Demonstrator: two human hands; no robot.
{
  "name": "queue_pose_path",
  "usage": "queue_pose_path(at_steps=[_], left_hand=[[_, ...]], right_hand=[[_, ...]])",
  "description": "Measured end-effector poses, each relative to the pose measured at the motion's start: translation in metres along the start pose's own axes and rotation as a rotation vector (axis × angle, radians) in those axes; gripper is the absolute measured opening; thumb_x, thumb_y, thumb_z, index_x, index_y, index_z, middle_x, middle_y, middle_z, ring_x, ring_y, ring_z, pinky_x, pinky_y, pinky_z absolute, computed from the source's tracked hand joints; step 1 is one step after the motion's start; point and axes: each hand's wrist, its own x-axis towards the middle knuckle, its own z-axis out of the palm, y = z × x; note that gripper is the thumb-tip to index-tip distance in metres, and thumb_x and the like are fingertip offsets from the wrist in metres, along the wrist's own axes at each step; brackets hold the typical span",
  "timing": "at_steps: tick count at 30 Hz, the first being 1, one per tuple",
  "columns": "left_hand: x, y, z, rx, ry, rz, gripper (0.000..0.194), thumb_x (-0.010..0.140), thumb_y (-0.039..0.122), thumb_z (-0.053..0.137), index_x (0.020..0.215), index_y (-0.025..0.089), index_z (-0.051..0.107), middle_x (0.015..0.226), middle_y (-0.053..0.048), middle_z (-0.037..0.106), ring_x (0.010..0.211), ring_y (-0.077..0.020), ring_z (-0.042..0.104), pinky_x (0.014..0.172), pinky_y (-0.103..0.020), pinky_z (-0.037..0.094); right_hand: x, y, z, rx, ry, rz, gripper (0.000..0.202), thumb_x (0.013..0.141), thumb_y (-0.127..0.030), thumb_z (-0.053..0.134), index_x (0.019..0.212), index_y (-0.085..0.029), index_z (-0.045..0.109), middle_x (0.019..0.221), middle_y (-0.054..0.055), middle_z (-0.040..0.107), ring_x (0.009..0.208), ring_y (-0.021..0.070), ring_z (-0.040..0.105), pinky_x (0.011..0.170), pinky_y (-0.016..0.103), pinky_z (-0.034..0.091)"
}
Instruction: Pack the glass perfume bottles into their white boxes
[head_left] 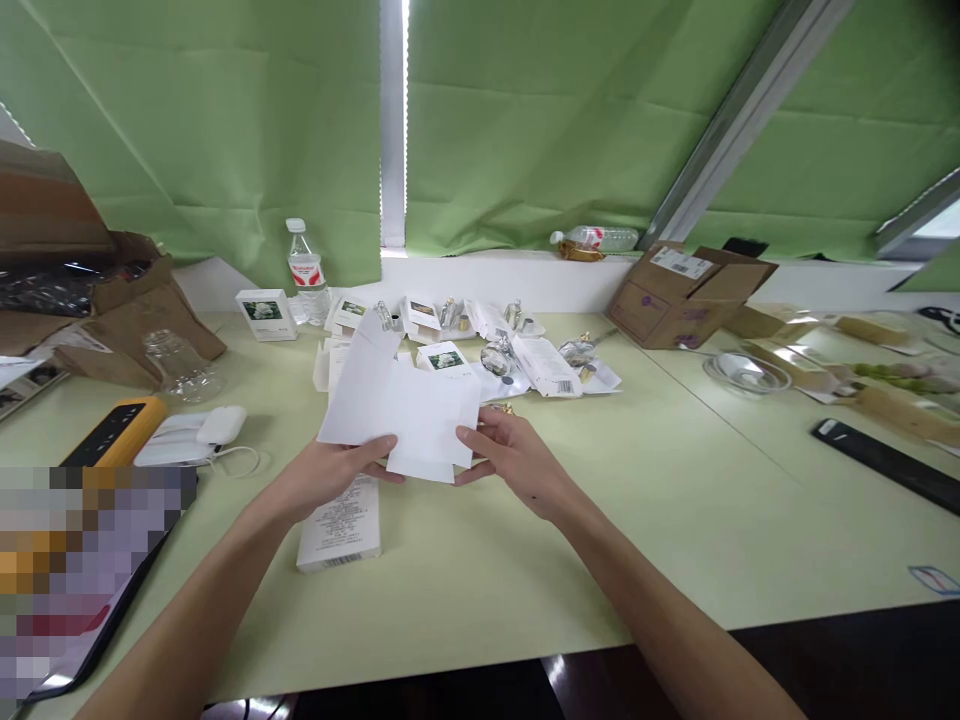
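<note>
Between my two hands is an unfolded white carton (424, 415), its flaps spread and its blank side towards me. My left hand (341, 470) pinches its lower left part, thumb on top and fingers beneath. My right hand (514, 455) grips the lower right edge the same way. Under my left hand, a flat white box (341, 530) with printed text and a barcode lies on the table. Just beyond the carton are small white boxes with flower pictures (352, 312), opened white packaging (546, 365) and glass bottles (495, 358), partly hidden by the carton.
A water bottle (306, 275) stands at the back beside a white flower box (267, 315). Cardboard boxes sit at left and right (667, 305). An orange device (112, 435), a white charger (184, 438), a glass jar (180, 365) and a black bar (885, 462) lie around.
</note>
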Motion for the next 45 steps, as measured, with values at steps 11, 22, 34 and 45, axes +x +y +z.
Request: queue_pose_path(at_steps=[11, 22, 34, 45], left_hand=[[-0.007, 0.004, 0.025, 0.258, 0.27, 0.192, 0.035, 0.08, 0.053, 0.062, 0.085, 0.019, 0.068, 0.078, -0.005, 0.07, 0.071, -0.0225, 0.063, 0.059, -0.03, 0.047], [-0.008, 0.007, 0.034, 0.161, -0.009, 0.45, 0.061, 0.087, 0.036, 0.058, 0.145, 0.029, 0.04, 0.131, -0.007, 0.06, 0.097, -0.0237, 0.065, 0.072, -0.029, 0.053], [-0.004, -0.001, 0.028, 0.273, -0.057, 0.387, 0.079, 0.08, 0.051, 0.067, 0.148, 0.032, 0.033, 0.15, -0.004, 0.042, 0.123, -0.0273, 0.053, 0.09, -0.034, 0.051], [-0.005, 0.008, 0.032, -0.038, -0.172, 0.319, 0.048, 0.088, 0.047, 0.059, 0.13, 0.023, 0.055, 0.12, -0.008, 0.067, 0.103, -0.0252, 0.065, 0.086, -0.036, 0.052]], right_hand=[[0.003, 0.011, 0.006, -0.152, 0.112, 0.002, 0.031, 0.085, -0.04, 0.064, 0.104, -0.016, 0.066, 0.094, 0.008, 0.072, 0.076, 0.0189, 0.067, 0.065, 0.032, 0.058], [0.005, 0.013, 0.006, -0.274, 0.23, -0.072, 0.024, 0.081, -0.038, 0.063, 0.084, -0.014, 0.067, 0.078, 0.005, 0.068, 0.066, 0.0165, 0.058, 0.054, 0.025, 0.043], [0.004, 0.016, 0.005, -0.323, 0.174, -0.132, 0.007, 0.076, -0.02, 0.06, 0.074, -0.017, 0.066, 0.072, 0.002, 0.066, 0.083, 0.0229, 0.061, 0.067, 0.029, 0.047], [0.002, 0.009, 0.002, -0.285, 0.136, -0.128, 0.021, 0.077, -0.039, 0.067, 0.079, -0.019, 0.071, 0.072, 0.003, 0.069, 0.075, 0.0249, 0.064, 0.065, 0.033, 0.052]])
